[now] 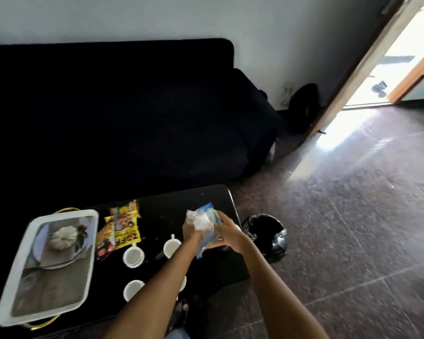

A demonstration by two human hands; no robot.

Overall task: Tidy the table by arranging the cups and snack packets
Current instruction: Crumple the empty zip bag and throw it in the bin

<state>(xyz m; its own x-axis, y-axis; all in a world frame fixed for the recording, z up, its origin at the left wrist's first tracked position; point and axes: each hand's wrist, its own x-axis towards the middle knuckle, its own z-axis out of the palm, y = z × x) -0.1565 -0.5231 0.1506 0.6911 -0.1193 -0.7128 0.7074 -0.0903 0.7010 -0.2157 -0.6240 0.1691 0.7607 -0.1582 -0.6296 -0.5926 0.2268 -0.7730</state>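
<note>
Both hands, left [194,234] and right [230,234], grasped a blue snack packet [209,225] above the dark tabletop [206,199], fingers curled around it. Yellow packets [123,227] and white cups [133,256] lay loose beside the tray [15,272]; tidying appeared far from finished.

yellow packet [125,227] (printed), white cups [133,257], black table [206,199]

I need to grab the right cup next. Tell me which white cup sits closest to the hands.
The white cup with its handle pointing away, just left of the left hand. The other cups stand farther left and nearer the camera.
</note>
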